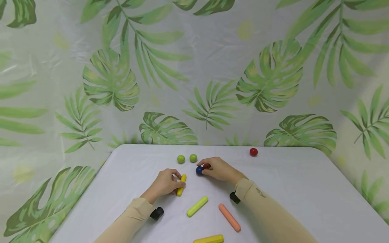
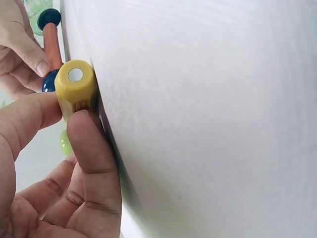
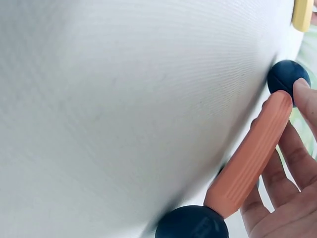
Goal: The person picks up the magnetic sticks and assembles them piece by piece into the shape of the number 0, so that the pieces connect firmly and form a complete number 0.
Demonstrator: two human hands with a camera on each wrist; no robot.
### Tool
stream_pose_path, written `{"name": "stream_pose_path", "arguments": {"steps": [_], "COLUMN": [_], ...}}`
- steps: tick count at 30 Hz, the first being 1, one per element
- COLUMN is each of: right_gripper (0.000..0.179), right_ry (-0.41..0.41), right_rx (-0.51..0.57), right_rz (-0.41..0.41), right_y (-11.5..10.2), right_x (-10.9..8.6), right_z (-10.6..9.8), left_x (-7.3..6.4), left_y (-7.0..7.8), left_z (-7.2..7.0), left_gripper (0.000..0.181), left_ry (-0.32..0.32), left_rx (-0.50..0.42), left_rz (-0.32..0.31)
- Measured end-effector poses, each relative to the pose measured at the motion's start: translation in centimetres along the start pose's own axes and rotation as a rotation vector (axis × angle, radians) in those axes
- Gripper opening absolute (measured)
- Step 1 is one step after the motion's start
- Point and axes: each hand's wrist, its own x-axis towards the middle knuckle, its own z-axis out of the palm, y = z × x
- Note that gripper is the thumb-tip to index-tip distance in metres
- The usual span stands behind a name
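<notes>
My left hand (image 1: 165, 183) pinches a yellow toy rod (image 2: 75, 91) between thumb and fingers; a pale round disc shows in its end. To its right, my right hand (image 1: 219, 168) pinches a dark blue ball (image 1: 199, 170) with thumb and fingertips. That ball sits at one end of an orange rod (image 3: 250, 156). A second dark blue ball (image 3: 192, 223) is at the rod's other end, near the table surface. In the head view the right hand hides most of this piece. The yellow rod and the blue ball are apart.
Two green balls (image 1: 181, 159) lie behind the hands, and a red ball (image 1: 253, 152) near the back right edge. Nearer the front lie a lime rod (image 1: 197, 206), a loose orange rod (image 1: 229, 217) and another yellow rod (image 1: 208, 239) on the white table (image 1: 304, 199).
</notes>
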Motion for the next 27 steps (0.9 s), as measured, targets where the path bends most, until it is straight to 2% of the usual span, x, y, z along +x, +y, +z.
{"name": "stream_pose_path", "arguments": {"steps": [10,20,27], "right_gripper": [0.028,0.028,0.027], "right_ry": [-0.015,-0.006,-0.006], "right_rx": [0.0,-0.016,-0.014], "right_rz": [-0.033,-0.042,-0.082], "right_y": [-0.04,-0.19,-0.37], "right_x": [0.32,0.59,0.51], "right_z": [-0.18,-0.08,-0.2], "left_x": [-0.21,-0.18,-0.01], "left_y": [0.32,0.24,0.21], "left_z": [-0.14,0.03,0.06], "left_gripper": [0.027,0.027,0.025], "left_ry": [0.003,0.014,0.016], "left_rx": [-0.008,0.005,0.021], "left_rz": [-0.027,-0.012,-0.018]}}
